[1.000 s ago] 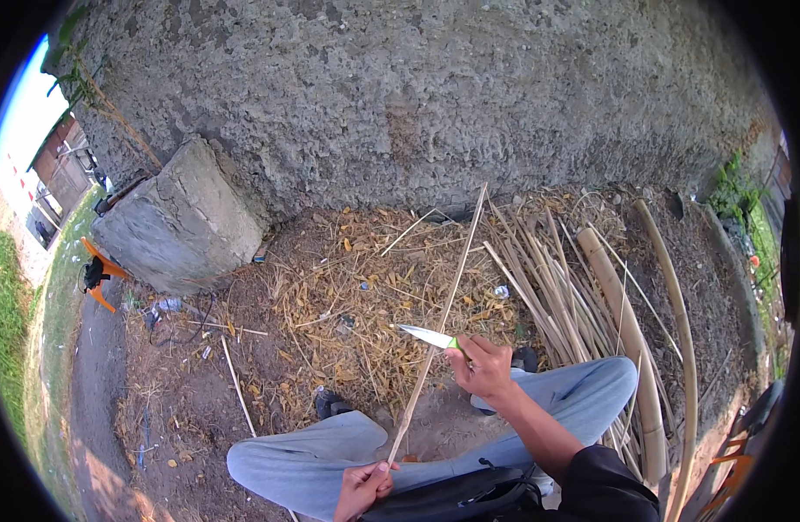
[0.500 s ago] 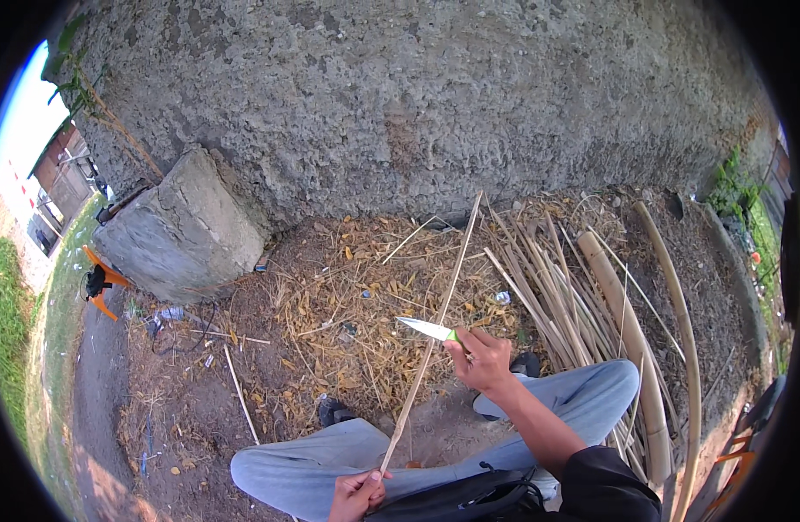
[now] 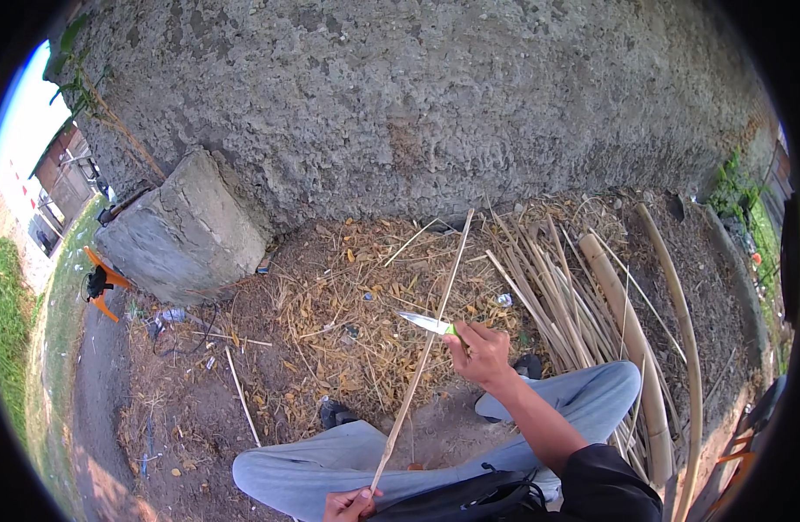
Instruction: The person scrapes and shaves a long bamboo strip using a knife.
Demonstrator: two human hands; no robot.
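My right hand point(image 3: 481, 354) is closed around the green handle of a knife point(image 3: 423, 323). The blade points left and lies across a long thin bamboo strip point(image 3: 409, 396), touching or nearly touching it. Low in the view, my left hand point(image 3: 349, 505) grips the near end of that strip in front of my lap. From there the strip slants up and to the right, its far tip close to the foot of the wall. Part of the knife handle is hidden by my fingers.
Several split bamboo strips point(image 3: 548, 287) lie piled on the right beside a thick bamboo pole point(image 3: 626, 348) and a curved pole point(image 3: 678, 322). A rough wall point(image 3: 400, 104) rises ahead, with a concrete block point(image 3: 187, 230) at its left. Dry leaves point(image 3: 330, 296) litter the ground.
The left hand has drawn the bamboo strip slightly down and to the left, so its far tip sits lower. The knife hand has barely moved.
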